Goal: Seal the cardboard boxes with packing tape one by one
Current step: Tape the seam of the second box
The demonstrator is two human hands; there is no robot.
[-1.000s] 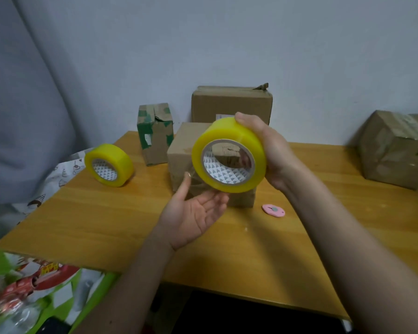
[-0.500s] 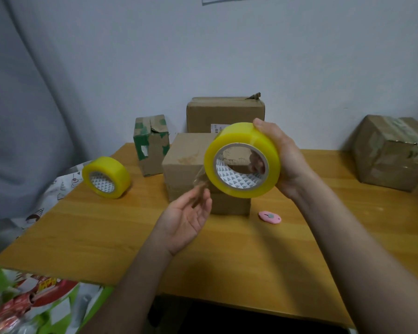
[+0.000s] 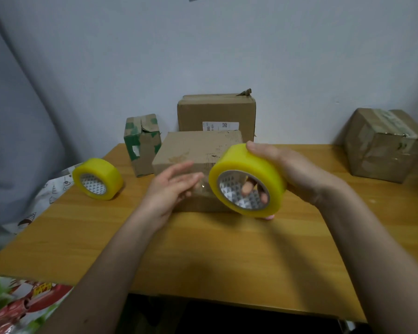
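Observation:
My right hand grips a yellow roll of packing tape, fingers hooked through its core, and holds it just above the wooden table, in front of the nearest cardboard box. My left hand, blurred, is just left of the roll. Its thumb and fingers pinch the free end of a short clear strip of tape that stretches back to the roll. Behind the near box stands a taller labelled box.
A second yellow tape roll lies at the table's left. A small box with green tape stands beside the near box, and a taped box sits at the far right. A pink cutter peeks out under the held roll.
The roll has come lower and to the right, in front of the box. My left hand rose from below the roll and now draws a short clear strip off it.

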